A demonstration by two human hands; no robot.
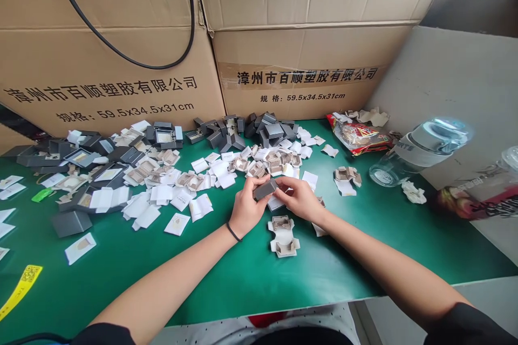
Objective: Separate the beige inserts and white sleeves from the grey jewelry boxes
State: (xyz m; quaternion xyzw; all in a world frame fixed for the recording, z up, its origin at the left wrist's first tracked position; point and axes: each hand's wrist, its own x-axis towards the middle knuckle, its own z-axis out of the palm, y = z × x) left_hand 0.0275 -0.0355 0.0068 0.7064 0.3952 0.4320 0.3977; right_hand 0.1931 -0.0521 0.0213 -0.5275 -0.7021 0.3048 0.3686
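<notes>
A small dark grey box [265,190] is held between my two hands above the green table, its lid looking closed. My left hand [250,202] grips its left side, a black band around the wrist. The fingers of my right hand [298,197] pinch the box's right end. Just below my hands lies an unfolded cardboard insert [284,237] with a brown inner face. A white card [275,204] shows partly beneath my fingers. Another torn insert piece [319,229] lies partly hidden under my right wrist.
Several open dark boxes [164,136] and loose white papers [159,194] spread over the left and back of the green table [243,280]. At right stand a clear bottle [408,153] and a red snack bag [360,137]. Large cartons [303,48] form the back; a black cable [133,59] hangs there.
</notes>
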